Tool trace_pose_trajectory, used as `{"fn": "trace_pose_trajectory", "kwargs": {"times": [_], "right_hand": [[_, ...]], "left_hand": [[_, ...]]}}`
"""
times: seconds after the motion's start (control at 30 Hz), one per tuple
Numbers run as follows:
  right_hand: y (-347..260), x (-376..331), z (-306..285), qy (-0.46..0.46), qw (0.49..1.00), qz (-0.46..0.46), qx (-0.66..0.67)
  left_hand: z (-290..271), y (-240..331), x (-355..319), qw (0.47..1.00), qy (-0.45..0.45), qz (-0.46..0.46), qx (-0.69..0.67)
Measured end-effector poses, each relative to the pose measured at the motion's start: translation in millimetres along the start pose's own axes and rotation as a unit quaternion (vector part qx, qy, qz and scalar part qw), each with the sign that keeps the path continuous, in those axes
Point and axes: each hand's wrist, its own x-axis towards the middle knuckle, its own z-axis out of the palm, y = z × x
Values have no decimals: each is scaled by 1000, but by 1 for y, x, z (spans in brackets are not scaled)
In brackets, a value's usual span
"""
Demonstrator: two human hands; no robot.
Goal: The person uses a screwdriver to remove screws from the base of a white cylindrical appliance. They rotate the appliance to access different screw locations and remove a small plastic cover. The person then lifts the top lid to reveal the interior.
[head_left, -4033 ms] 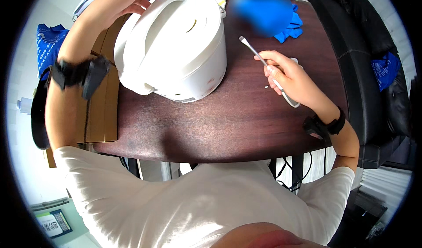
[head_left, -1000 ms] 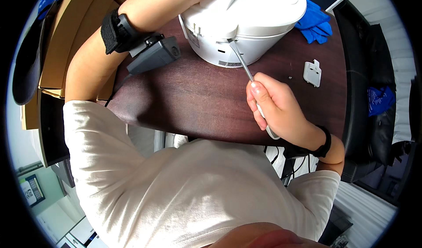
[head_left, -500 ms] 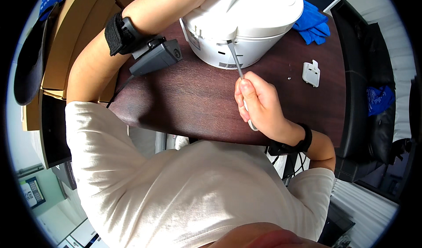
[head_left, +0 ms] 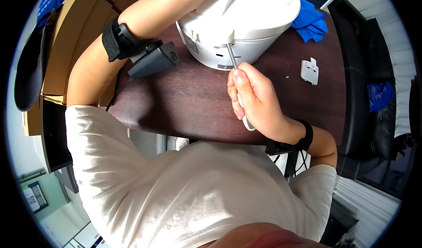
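White cooker as reference. Near side: right hand and screwdriver block the way. Near-left of cooker: bare tabletop, passable. Left: left forearm and grey wrist device obstruct; cardboard boxes farther left. Right: low gap, small bit in it, then white plate. Far-right: blue cloth closes in.

The right hand holds a screwdriver at a white appliance.
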Motion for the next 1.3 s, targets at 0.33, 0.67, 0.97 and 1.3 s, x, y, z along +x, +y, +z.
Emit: {"fn": "trace_pose_trajectory", "kwargs": {"times": [0.33,0.67,0.97,1.3], "right_hand": [[-30,-3,-14,-55,994,91,4],[-35,-2,-16,-85,989,114,29],[-18,5,-28,-29,995,-20,-96],[13,-3,-8,47,991,-88,-92]], "left_hand": [[1,10,-2,1000,-18,-3,9],[2,20,-7,998,17,-34,46],[-2,7,5,998,-40,-22,43],[2,7,4,998,-24,-26,45]]}}
